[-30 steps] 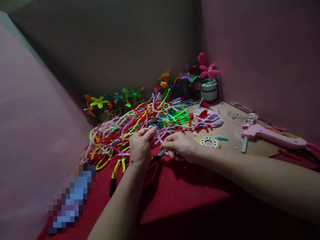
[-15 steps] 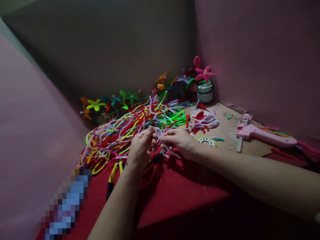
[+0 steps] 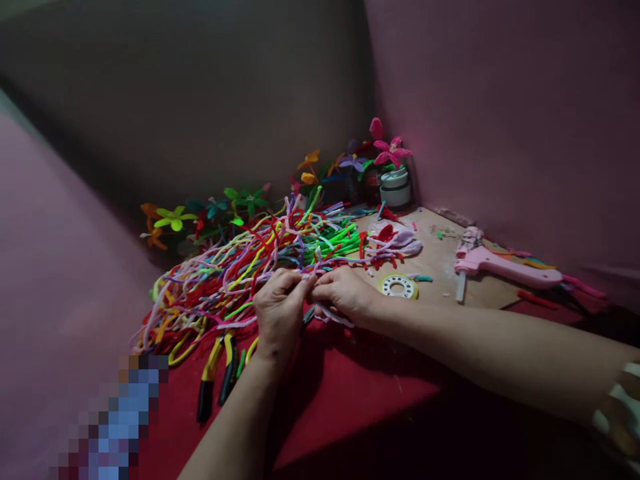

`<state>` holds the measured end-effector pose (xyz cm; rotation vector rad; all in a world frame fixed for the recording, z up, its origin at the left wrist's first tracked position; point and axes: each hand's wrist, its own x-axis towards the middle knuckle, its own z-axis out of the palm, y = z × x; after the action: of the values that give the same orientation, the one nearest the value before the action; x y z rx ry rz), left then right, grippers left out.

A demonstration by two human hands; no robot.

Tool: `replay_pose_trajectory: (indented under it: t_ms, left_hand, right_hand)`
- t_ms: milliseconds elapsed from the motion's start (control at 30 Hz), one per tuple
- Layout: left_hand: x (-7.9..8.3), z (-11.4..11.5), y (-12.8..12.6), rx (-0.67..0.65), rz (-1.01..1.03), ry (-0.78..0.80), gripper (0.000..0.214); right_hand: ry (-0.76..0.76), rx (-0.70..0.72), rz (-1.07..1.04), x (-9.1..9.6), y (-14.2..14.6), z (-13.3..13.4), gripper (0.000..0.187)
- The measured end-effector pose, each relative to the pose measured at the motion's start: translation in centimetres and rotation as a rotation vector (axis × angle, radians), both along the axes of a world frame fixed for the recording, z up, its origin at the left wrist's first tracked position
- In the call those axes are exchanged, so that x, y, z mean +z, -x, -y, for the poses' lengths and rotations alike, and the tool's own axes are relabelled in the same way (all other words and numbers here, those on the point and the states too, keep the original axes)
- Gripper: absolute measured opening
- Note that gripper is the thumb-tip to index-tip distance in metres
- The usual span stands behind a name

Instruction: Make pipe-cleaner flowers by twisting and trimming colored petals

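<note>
Lilac strand [image 3: 341, 319], red surface [image 3: 350, 393], pink wall [image 3: 505, 127]

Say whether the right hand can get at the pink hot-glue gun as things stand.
Probably yes: nothing tall stands between the right hand and the pink hot-glue gun, though that hand's grip is on a lilac pipe cleaner.

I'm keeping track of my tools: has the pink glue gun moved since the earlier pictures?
No. The pink glue gun keeps its place on the board, right of the tape roll; the camera's view shifted.
</note>
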<state>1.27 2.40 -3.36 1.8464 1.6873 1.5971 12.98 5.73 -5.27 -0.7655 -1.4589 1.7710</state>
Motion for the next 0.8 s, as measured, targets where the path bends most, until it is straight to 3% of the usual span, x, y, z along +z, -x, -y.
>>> replay_pose_trajectory:
  t_ms: [67,133,200,300,367,433,533,633,700,800]
  left_hand:
    - [0.2,0.1,-0.3,0.048,-0.104,-0.085,0.012]
    - [0.5,0.0,-0.2,0.045,-0.043,-0.025,0.017]
    - [0.8,-0.1,0.2,-0.002,0.137,0.119,0.023]
    - [0.9,-0.3,0.6,-0.148,0.369,0.408,0.032]
    - [0.6,-0.2,0.5,-0.277,0.41,0.612,0.031]
    - [0.4,0.0,0.2,-0.36,0.41,0.713,0.027]
    - [0.5,0.2,0.1,-0.321,0.38,0.649,0.023]
    - [1.7,0.2,0.7,-0.152,0.361,0.453,0.02]
    - [3.0,0.0,0.9,-0.059,0.287,0.346,0.02]
    - [5.0,-0.9,-0.4,0.033,0.017,0.296,0.02]
  right_hand:
    - [0.024,-0.024,0.003,0.2,0.0,0.2,0.018]
    - [0.035,-0.058,0.012,0.4,0.0,0.3,0.019]
    - [0.043,-0.131,-0.028,0.4,0.0,0.1,0.021]
    - [0.0,-0.258,-0.263,0.1,0.2,-0.6,0.029]
    - [0.035,-0.259,-0.39,-0.2,0.4,-1.2,0.035]
    - [0.047,-0.234,-0.442,-0.3,0.5,-1.6,0.036]
    - [0.05,-0.259,-0.467,-0.3,0.5,-1.9,0.033]
    - [0.139,-0.31,-0.402,0.0,0.3,-1.8,0.03]
    - [0.181,-0.26,-0.291,0.0,0.3,-1.5,0.026]
    - [0.055,-0.124,-0.102,-0.4,0.8,-1.2,0.02]
